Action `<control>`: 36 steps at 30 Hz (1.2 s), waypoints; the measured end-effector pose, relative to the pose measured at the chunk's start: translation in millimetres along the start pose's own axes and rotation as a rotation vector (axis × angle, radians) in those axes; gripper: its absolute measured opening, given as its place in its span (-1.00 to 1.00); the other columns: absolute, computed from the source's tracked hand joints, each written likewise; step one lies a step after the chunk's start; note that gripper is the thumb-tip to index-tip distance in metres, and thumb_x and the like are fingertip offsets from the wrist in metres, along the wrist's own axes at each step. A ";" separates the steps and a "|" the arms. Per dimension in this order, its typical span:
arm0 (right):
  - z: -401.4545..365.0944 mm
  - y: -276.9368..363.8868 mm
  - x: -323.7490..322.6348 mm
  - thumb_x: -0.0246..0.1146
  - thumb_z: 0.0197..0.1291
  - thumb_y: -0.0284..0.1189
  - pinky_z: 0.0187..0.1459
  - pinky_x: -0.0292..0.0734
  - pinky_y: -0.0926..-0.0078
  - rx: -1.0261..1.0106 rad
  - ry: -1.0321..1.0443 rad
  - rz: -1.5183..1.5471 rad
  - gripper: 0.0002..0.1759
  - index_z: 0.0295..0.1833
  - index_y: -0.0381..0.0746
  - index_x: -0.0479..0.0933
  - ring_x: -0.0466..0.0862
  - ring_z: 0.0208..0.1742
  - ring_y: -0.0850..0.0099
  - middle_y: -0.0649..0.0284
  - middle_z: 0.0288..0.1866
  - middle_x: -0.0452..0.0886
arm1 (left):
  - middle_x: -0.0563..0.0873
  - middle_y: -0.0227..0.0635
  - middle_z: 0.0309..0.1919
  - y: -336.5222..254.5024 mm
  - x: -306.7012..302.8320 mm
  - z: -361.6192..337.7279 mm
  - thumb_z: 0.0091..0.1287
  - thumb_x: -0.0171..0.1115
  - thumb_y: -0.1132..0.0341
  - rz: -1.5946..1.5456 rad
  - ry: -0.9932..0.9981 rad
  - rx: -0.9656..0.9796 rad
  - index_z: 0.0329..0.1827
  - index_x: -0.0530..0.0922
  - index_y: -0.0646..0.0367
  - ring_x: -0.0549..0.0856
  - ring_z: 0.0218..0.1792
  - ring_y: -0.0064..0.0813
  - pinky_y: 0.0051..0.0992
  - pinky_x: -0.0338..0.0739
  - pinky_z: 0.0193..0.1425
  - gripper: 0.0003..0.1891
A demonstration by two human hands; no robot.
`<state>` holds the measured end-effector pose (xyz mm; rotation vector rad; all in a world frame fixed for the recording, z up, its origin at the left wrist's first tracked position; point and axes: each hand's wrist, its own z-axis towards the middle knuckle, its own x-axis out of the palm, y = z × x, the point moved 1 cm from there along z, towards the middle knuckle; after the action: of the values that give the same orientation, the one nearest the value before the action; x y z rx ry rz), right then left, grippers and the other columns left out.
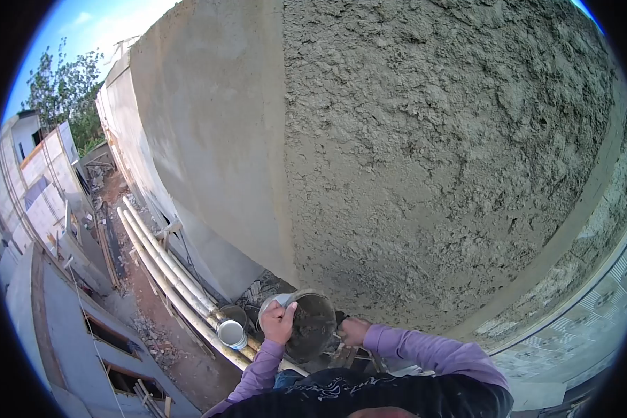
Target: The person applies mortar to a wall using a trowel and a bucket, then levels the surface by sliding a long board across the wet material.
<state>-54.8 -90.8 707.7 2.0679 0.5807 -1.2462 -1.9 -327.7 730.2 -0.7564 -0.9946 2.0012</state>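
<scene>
My left hand (277, 322) is closed over the rim of a bucket (327, 304), thumb along its edge. The bucket is tilted so that its mouth faces me, and grey wet mortar (312, 329) lies inside. Just right of the bucket, my right hand (355, 331) is closed around a dark handle (340, 318); the rest of that tool is hard to make out. Directly ahead rises a wall coated in rough, wet mortar (439, 153), with a smooth finished strip (219, 125) at its left.
Bamboo poles (171, 268) run lengthwise at the left, high above a rubble-strewn dirt path (143, 299). A small white bucket (231, 333) stands by them. An unfinished building (70, 327) with window openings is further left. Patterned panels (578, 320) border the right.
</scene>
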 end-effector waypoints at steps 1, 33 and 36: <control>8.5 -11.9 -6.7 0.33 -0.14 -0.39 -0.09 0.68 0.05 0.069 -0.072 0.141 -0.63 -0.15 -0.33 0.67 0.75 -0.12 -0.02 -0.12 -0.21 0.71 | 0.26 -0.34 -0.67 -12.5 -0.7 -1.5 0.23 0.46 0.39 0.034 0.033 -0.003 -0.72 0.32 0.33 0.24 -0.63 -0.51 -0.36 0.11 -0.52 -0.51; 14.4 18.7 52.1 0.27 0.24 -0.17 -0.19 0.56 0.13 0.192 -0.143 0.561 -0.62 -0.30 -0.34 0.55 0.70 -0.27 -0.04 -0.07 -0.44 0.63 | 0.27 -0.42 -0.61 35.1 -30.8 -44.0 0.34 0.38 0.40 -0.020 -0.335 -0.369 -0.67 0.24 0.32 0.23 -0.53 -0.60 -0.45 0.12 -0.43 -0.49; 7.5 12.6 9.2 0.36 0.14 -0.12 -0.01 0.54 -0.02 -0.093 -0.388 0.323 -0.58 -0.24 -0.32 0.57 0.67 -0.10 -0.14 -0.16 -0.22 0.66 | 0.26 -0.47 -0.66 72.5 -44.8 -66.5 0.34 0.38 0.36 -0.037 -0.470 -0.388 -0.74 0.22 0.25 0.24 -0.54 -0.62 -0.43 0.15 -0.43 -0.45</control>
<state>-47.0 -104.5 700.7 1.6964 0.1180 -1.3467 46.1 -368.6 642.5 -0.4591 -1.6911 2.0212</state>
